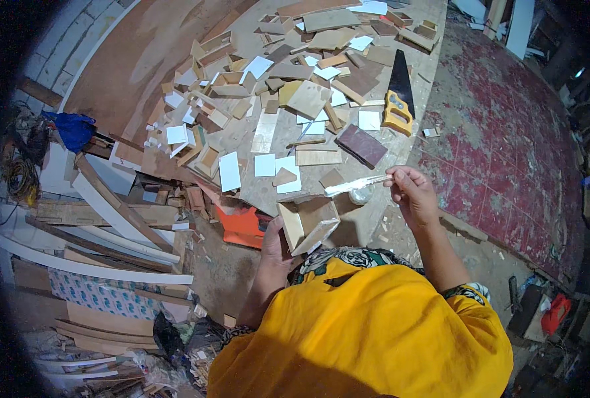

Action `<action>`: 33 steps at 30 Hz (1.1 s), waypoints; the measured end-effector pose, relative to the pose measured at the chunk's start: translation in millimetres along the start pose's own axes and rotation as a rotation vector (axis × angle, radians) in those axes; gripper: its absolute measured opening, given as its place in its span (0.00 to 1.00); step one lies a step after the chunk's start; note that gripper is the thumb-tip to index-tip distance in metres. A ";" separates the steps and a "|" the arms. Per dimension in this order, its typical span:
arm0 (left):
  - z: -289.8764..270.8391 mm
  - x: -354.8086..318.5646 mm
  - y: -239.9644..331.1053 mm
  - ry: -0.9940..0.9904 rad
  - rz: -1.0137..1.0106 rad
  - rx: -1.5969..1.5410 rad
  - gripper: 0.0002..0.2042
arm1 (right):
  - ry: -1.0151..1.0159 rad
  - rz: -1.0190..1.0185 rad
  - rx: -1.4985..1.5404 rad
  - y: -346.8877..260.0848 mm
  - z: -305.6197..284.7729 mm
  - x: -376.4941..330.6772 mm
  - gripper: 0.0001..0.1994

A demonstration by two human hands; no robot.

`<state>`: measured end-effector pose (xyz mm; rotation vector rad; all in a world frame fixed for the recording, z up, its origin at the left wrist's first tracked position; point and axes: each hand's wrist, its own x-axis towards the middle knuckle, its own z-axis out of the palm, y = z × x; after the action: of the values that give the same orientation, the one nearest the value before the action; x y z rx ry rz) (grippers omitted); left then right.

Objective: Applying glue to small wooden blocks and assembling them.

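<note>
Small wooden box (308, 222), open-sided, of thin plywood panels: gripped from below in the left hand (275, 249), fingers closed round its lower corner, tilted, held over the lap above the yellow garment (368, 325). Likely light and stiff, but weak at the joints; best held across two adjoining panels near a corner, as now, not by one thin wall. Edges probably rough, not slippery.

Right hand (408, 189) pinched shut on the end of a flat white-smeared stick (355, 186), tip pointing left, just above the box. Small round pale container (360, 196) just under the stick; contents too small to tell.

Farther out on the floor board: scattered plywood offcuts (308, 99), white rectangles (229, 171), a dark red-brown panel (363, 146), an orange tool (242, 225) left of the box, a yellow-handled handsaw (399, 96) well apart.
</note>
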<state>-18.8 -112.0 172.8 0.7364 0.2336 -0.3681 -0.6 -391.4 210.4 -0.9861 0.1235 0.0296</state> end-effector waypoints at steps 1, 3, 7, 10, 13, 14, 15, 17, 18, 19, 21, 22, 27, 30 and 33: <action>1.7 -0.5 0.4 0.002 -0.035 -0.019 0.31 | -0.003 -0.001 -0.001 0.7 2.1 0.5 0.10; 7.2 -2.8 0.4 0.001 -0.067 -0.039 0.33 | -0.033 0.019 0.031 2.3 4.6 1.6 0.10; 19.5 -7.1 1.8 -0.072 -0.084 -0.077 0.33 | -0.048 0.028 0.051 3.3 6.7 -0.2 0.10; 17.2 -7.3 0.6 -0.100 -0.069 -0.092 0.32 | -0.075 0.036 0.099 2.8 6.6 -1.8 0.10; 17.4 -7.7 1.3 -0.098 -0.069 -0.090 0.32 | -0.070 0.045 0.126 1.4 6.9 -2.8 0.10; 17.9 -8.1 1.8 -0.088 -0.076 -0.078 0.33 | -0.072 0.039 0.135 1.1 6.7 -3.4 0.10; 18.8 -8.7 2.4 -0.089 -0.077 -0.077 0.33 | -0.075 0.033 0.143 0.9 6.4 -4.1 0.10; 20.4 -9.9 3.0 -0.107 -0.098 -0.074 0.33 | -0.078 0.043 0.149 0.6 5.7 -5.5 0.10; 20.4 -9.9 2.9 -0.109 -0.099 -0.074 0.33 | -0.081 0.056 0.154 0.6 5.4 -6.3 0.10; 20.6 -9.4 3.0 -0.108 -0.094 -0.065 0.33 | -0.080 0.054 0.155 0.9 5.4 -6.7 0.10; 21.5 -9.0 3.6 -0.108 -0.090 -0.055 0.33 | -0.077 0.056 0.153 2.3 5.3 -7.6 0.10; 22.9 -9.7 4.1 -0.056 -0.082 -0.019 0.33 | -0.074 0.055 0.153 3.1 4.9 -8.1 0.10; 33.8 -12.5 6.0 0.048 -0.109 -0.034 0.32 | -0.075 0.064 0.184 5.1 2.4 -9.3 0.09; 36.3 -11.1 8.6 0.028 -0.103 0.020 0.32 | -0.083 0.046 0.189 5.7 0.8 -8.8 0.09; 35.3 -8.6 9.4 0.016 -0.096 0.056 0.32 | -0.073 0.054 0.200 7.8 -0.7 -7.9 0.09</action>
<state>-20.1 -127.9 206.8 0.7854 0.2748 -0.4613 -9.2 -387.4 204.5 -0.7808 0.0840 0.1007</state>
